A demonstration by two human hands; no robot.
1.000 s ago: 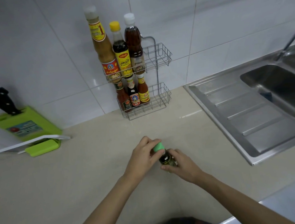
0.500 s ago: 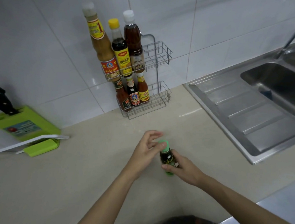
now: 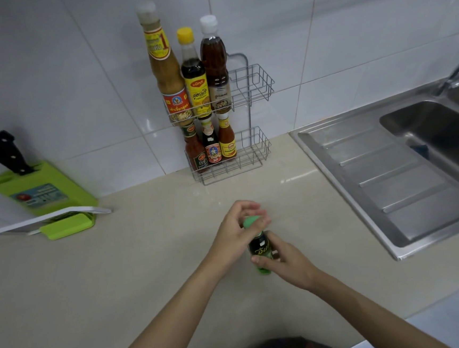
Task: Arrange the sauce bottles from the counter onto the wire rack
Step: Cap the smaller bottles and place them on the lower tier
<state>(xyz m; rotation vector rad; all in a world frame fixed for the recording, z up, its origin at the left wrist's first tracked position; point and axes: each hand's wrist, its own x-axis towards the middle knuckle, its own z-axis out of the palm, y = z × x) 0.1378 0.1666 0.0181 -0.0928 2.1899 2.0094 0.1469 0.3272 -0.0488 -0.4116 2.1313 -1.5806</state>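
Note:
A small dark sauce bottle (image 3: 260,247) with a green cap and a green base stands upright on the beige counter (image 3: 120,266), held between both hands. My right hand (image 3: 284,258) grips its body from the right. My left hand (image 3: 238,228) has its fingers curled round the green cap. A two-tier wire rack (image 3: 254,85) stands against the tiled wall. Three tall bottles (image 3: 195,77) fill the left of its upper tier and three small bottles (image 3: 210,145) the left of its lower tier. The right side of both tiers is bare.
A steel sink (image 3: 428,139) with a ribbed drainboard takes up the right side, with a tap at its far edge. A green knife block (image 3: 38,187) with black-handled knives and a white board (image 3: 49,217) sit at the left against the wall.
The bottle was tilted a second ago and now stands upright on the counter. My left hand lifted off the cap and has closed round it again.

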